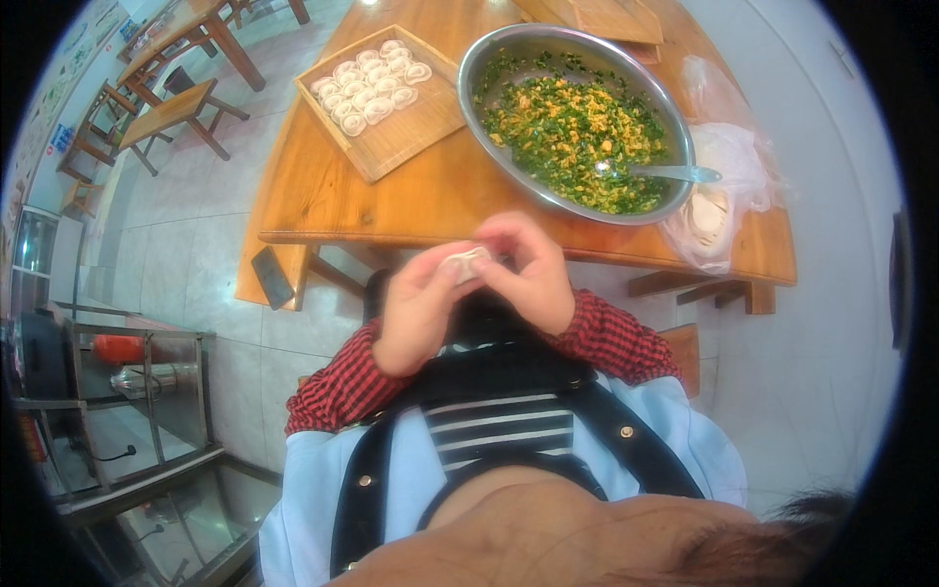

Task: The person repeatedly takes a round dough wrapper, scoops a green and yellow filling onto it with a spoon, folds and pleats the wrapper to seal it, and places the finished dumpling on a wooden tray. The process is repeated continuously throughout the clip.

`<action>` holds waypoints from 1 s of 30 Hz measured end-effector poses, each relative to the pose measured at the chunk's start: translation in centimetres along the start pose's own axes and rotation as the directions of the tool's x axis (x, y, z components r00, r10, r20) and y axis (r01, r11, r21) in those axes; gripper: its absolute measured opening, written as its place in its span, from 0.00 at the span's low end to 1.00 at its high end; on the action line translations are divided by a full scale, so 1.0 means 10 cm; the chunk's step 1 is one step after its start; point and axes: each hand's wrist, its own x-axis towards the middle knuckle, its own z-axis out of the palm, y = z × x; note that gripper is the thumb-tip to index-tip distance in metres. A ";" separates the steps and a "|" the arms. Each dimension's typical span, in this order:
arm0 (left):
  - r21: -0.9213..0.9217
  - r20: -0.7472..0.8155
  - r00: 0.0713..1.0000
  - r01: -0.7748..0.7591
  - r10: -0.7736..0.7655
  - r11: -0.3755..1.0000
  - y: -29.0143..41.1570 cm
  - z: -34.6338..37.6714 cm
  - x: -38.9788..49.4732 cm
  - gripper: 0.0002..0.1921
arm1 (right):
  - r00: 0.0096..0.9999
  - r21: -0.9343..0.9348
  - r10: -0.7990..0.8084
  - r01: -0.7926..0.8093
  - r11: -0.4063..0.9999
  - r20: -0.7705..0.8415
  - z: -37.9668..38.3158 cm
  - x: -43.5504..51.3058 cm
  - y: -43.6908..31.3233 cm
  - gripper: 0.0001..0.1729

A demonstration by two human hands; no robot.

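Observation:
Both hands meet above my lap, just off the near edge of the wooden table (330, 209). A small pale dough dumpling (467, 263) is pinched between the fingers and thumbs of my left hand (418, 304) and my right hand (534, 275). Beyond them stands a large steel bowl (469, 121) of chopped greens with yellow bits, a metal spoon (678, 173) resting in it. Rows of folded dumplings (378, 110) lie on a wooden tray (381, 158) at the left. To the bowl's right, round dough wrappers (708, 219) sit in a thin plastic bag (733, 158).
More wooden trays (612, 20) lie at the table's far side. A phone (272, 277) rests on a wooden bench (246, 282) at the left. A metal-framed rack (150, 389) stands at lower left; further tables and benches (180, 110) are at upper left. A wall runs along the right.

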 end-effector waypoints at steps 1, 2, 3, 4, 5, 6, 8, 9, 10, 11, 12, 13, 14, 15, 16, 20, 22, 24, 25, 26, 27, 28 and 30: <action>0.001 0.009 1.000 -0.007 0.007 1.000 0.00 0.00 0.00 0.13 | 1.000 -0.005 0.008 -0.008 1.000 -0.004 0.01 0.00 0.00 0.09; 0.015 0.003 1.000 -0.009 0.009 1.000 0.00 0.00 0.00 0.13 | 1.000 -0.050 -0.017 0.018 0.999 0.021 -0.01 0.00 -0.01 0.09; 0.021 0.002 1.000 -0.012 0.012 1.000 0.00 0.00 0.01 0.13 | 0.998 -0.096 -0.034 0.039 0.995 0.049 -0.03 0.00 -0.01 0.08; 0.026 0.002 1.000 -0.016 0.016 1.000 0.00 0.00 0.01 0.13 | 0.996 -0.138 -0.055 0.065 0.988 0.072 -0.04 0.01 -0.02 0.08; 0.027 -0.012 1.000 -0.017 0.017 1.000 0.00 0.01 0.01 0.13 | 0.994 -0.166 -0.073 0.085 0.982 0.078 -0.05 0.01 -0.02 0.08; 0.027 -0.026 0.999 -0.018 0.019 0.999 -0.01 0.01 0.01 0.13 | 0.992 -0.192 -0.096 0.110 0.975 0.079 -0.05 0.02 -0.01 0.08; 0.050 -0.053 0.999 -0.004 0.007 0.999 0.00 0.02 0.01 0.13 | 0.990 -0.214 -0.116 0.131 0.968 0.080 -0.05 0.03 0.00 0.07; 0.073 -0.066 0.998 0.011 -0.006 0.997 0.00 0.02 0.01 0.13 | 0.990 -0.211 -0.113 0.128 0.969 0.079 -0.05 0.03 0.00 0.07; 0.089 -0.077 0.997 0.025 -0.018 0.996 0.00 0.01 0.01 0.13 | 0.991 -0.209 -0.111 0.126 0.970 0.081 -0.04 0.03 0.00 0.06; 0.168 -0.081 0.997 0.031 -0.018 0.985 0.01 0.01 0.01 0.13 | 0.990 -0.223 -0.116 0.133 0.966 0.085 -0.04 0.02 0.00 0.06; 0.239 -0.083 0.996 0.037 -0.018 0.970 0.01 0.00 0.01 0.13 | 0.988 -0.239 -0.122 0.141 0.961 0.092 -0.04 0.02 0.01 0.06; 0.294 -0.070 0.997 0.028 -0.007 0.955 0.01 -0.01 0.01 0.13 | 0.987 -0.252 -0.130 0.150 0.956 0.096 -0.04 0.02 0.00 0.05; 0.325 -0.080 0.997 0.019 0.008 0.946 0.00 -0.02 0.02 0.13 | 0.982 -0.291 -0.158 0.180 0.939 0.100 -0.03 0.03 0.00 0.05; 0.339 -0.074 0.997 -0.005 0.032 0.941 -0.01 -0.03 0.02 0.13 | 0.977 -0.329 -0.187 0.210 0.921 0.103 -0.02 0.03 0.00 0.05; 0.339 -0.068 0.996 -0.022 0.048 0.941 -0.03 -0.04 0.03 0.13 | 0.971 -0.367 -0.214 0.239 0.899 0.110 -0.01 0.03 -0.01 0.05; 0.166 -0.079 0.996 -0.025 0.039 0.986 -0.03 -0.06 0.05 0.12 | 0.966 -0.354 -0.248 0.259 0.899 0.076 0.03 0.04 -0.05 0.10; 0.053 -0.033 0.999 -0.025 0.026 0.998 0.00 -0.06 0.05 0.11 | 0.968 -0.328 -0.250 0.237 0.915 0.003 0.05 0.02 -0.09 0.13; -0.017 -0.040 0.999 -0.021 0.021 1.000 0.02 -0.05 0.05 0.11 | 0.983 -0.320 -0.177 0.182 0.930 0.043 0.01 0.00 -0.12 0.15; -0.061 -0.036 0.999 -0.023 0.020 0.998 0.03 -0.05 0.05 0.12 | 0.988 -0.317 -0.140 0.154 0.936 0.064 -0.01 0.00 -0.13 0.17; -0.073 -0.025 1.000 -0.016 0.014 0.997 0.04 -0.04 0.05 0.11 | 0.990 -0.301 -0.121 0.137 0.944 0.072 -0.01 0.00 -0.13 0.17; -0.088 -0.011 1.000 -0.010 0.009 0.996 0.04 -0.04 0.05 0.11 | 0.992 -0.285 -0.102 0.121 0.951 0.080 -0.01 0.00 -0.13 0.18; -0.103 0.004 1.000 -0.003 0.003 0.995 0.04 -0.03 0.05 0.11 | 0.993 -0.272 -0.084 0.105 0.957 0.089 -0.02 0.01 -0.12 0.18; -0.112 0.026 1.000 -0.010 0.013 0.994 0.04 -0.03 0.05 0.11 | 0.989 -0.305 -0.110 0.134 0.943 0.097 -0.03 0.00 -0.11 0.18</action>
